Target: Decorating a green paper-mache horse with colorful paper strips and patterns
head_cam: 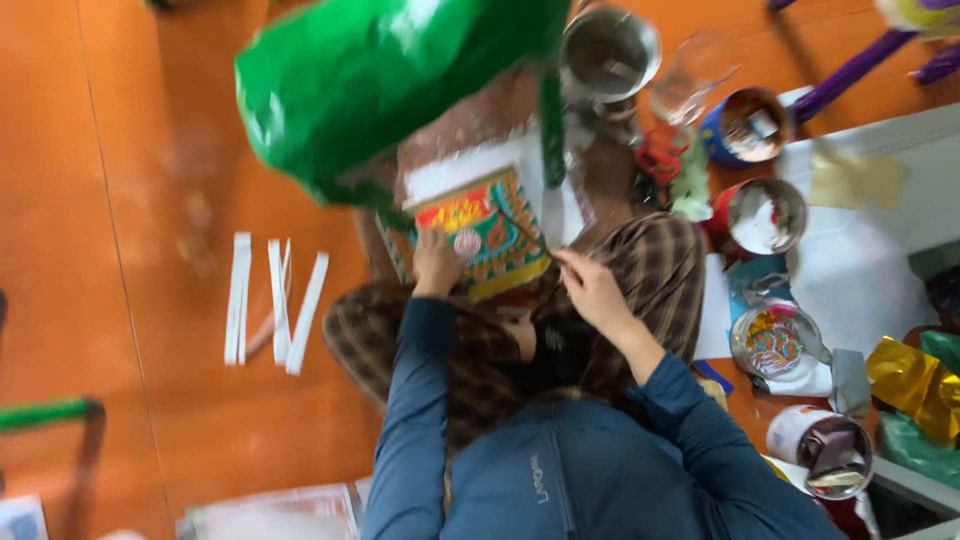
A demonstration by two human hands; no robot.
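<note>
Colourful patterned sheet lies between both hands' fingers.

Orange floor, smooth and glossy. White paper strips lying side by side at left; open tins and a steel pot at right; white sheet beside; gold foil near the edge.

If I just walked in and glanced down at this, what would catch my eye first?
Probably the big shiny green foil shape looming at the top, above the person's lap. Below it, the left hand and right hand both rest on a bright patterned panel in red, green and yellow. To the right, open tins cluster on the orange floor, and white paper strips lie to the left.
</note>
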